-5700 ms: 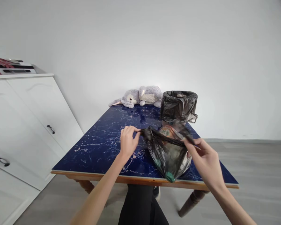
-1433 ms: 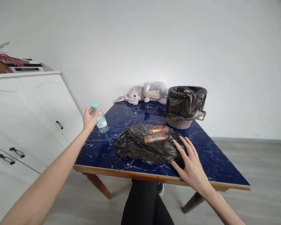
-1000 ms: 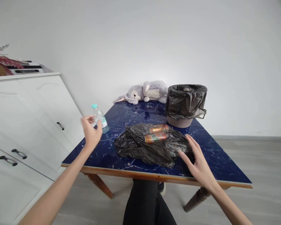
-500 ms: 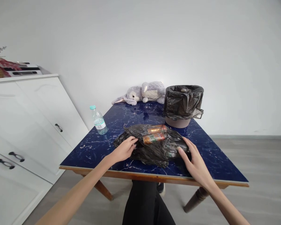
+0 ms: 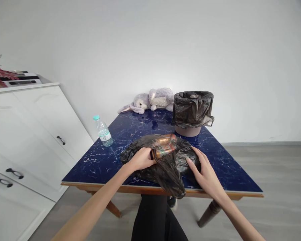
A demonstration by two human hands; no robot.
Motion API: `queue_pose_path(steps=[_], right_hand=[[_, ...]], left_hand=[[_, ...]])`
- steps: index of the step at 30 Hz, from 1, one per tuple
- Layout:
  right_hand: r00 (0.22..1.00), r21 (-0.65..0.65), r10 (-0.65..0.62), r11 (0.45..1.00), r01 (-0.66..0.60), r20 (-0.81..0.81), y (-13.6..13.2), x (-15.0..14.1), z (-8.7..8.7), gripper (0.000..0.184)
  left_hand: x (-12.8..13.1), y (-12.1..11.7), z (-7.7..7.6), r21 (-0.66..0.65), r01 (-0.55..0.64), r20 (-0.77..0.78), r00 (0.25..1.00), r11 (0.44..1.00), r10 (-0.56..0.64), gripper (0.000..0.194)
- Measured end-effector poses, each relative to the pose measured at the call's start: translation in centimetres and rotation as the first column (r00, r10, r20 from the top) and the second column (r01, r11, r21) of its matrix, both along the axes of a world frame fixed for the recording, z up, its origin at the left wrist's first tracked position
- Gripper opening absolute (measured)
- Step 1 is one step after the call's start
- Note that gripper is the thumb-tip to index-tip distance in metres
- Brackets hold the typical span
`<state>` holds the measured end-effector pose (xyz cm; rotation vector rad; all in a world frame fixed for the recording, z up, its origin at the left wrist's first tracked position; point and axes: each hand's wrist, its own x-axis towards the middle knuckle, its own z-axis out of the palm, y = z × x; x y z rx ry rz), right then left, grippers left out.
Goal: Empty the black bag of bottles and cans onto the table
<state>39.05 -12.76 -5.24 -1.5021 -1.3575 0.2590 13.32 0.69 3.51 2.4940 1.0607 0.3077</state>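
Note:
A crumpled black plastic bag [image 5: 165, 172] lies near the front edge of the blue table, its loose front part drooping over that edge. Orange and gold drink cans [image 5: 165, 145] show at its top, partly seen through the plastic. My left hand [image 5: 142, 159] is closed on the bag beside the left ends of the cans; its fingertips are partly hidden in the folds. At the bag's right end, my right hand [image 5: 205, 169] grips a bulge between thumb and fingers. What is inside that bulge is unclear.
A bin [image 5: 188, 131] lined with a black bag stands at the back right of the blue marbled table [image 5: 87, 167]. A plastic bottle [image 5: 105, 135] stands at the left edge. Against the wall lies a plush rabbit [image 5: 150, 100]. White cabinets [image 5: 35, 134] stand on the left.
My left hand has moved right and closer to the cans. The bag's front part has come down over the table edge, and plastic covers more of the cans. My right hand stays on the bag.

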Motion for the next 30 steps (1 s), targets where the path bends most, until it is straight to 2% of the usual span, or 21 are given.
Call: queue_pose_path(steps=[3,5,8,10,12,15,18,20,22,25,28,30], right_hand=[[1.0,-0.002,0.001,1.0,-0.001,0.006,0.1,0.0,-0.1,0.065],[1.0,-0.002,-0.001,1.0,0.001,0.007,0.1,0.0,-0.1,0.064],[1.0,0.004,0.0,1.0,0.0,0.009,0.0,-0.1,0.0,0.063],[1.0,0.005,0.004,1.0,-0.004,0.007,-0.1,-0.1,0.1,0.063],[1.0,-0.002,0.005,1.0,-0.005,0.003,-0.1,-0.2,0.1,0.063],[1.0,-0.019,-0.002,1.0,0.002,0.001,-0.2,-0.3,0.1,0.065],[1.0,-0.023,-0.006,1.0,0.006,0.0,-0.2,-0.3,0.0,0.065],[1.0,-0.02,-0.004,1.0,0.004,0.002,-0.1,-0.3,0.0,0.065],[1.0,-0.014,-0.001,1.0,0.001,0.004,-0.1,-0.2,-0.1,0.064],[1.0,-0.01,0.001,1.0,-0.001,0.005,-0.1,-0.2,-0.2,0.064],[1.0,-0.01,0.001,1.0,-0.001,0.006,0.0,-0.2,-0.2,0.063],[1.0,-0.011,0.003,1.0,-0.003,0.005,0.0,-0.2,-0.1,0.063]], left_hand=[[0.0,-0.4,0.3,0.055,-0.046,-0.028,0.998,0.997,0.048,0.023],[-1.1,-1.0,1.1,0.092,-0.091,0.001,0.996,0.992,0.092,0.034],[-4.6,-2.1,2.8,0.11,-0.173,0.131,0.979,0.979,0.159,0.065],[-7.7,-2.5,3.9,0.093,-0.266,0.222,0.945,0.959,0.241,0.072],[-11.0,-2.4,4.9,0.054,-0.401,0.311,0.877,0.915,0.366,0.076],[-15.4,-1.1,5.7,0.016,-0.622,0.36,0.734,0.783,0.576,0.084],[-18.6,1.1,6.0,0.142,-0.771,0.344,0.627,0.621,0.699,0.085],[-20.0,2.8,6.1,0.214,-0.809,0.289,0.588,0.547,0.756,0.094],[-20.8,4.3,6.1,0.243,-0.82,0.196,0.564,0.517,0.802,0.104],[-21.3,5.8,6.2,0.274,-0.825,0.102,0.537,0.495,0.838,0.107],[-21.0,5.5,6.1,0.294,-0.824,0.066,0.522,0.484,0.85,0.109],[-20.3,4.1,5.7,0.378,-0.824,0.123,0.497,0.423,0.859,0.112]])
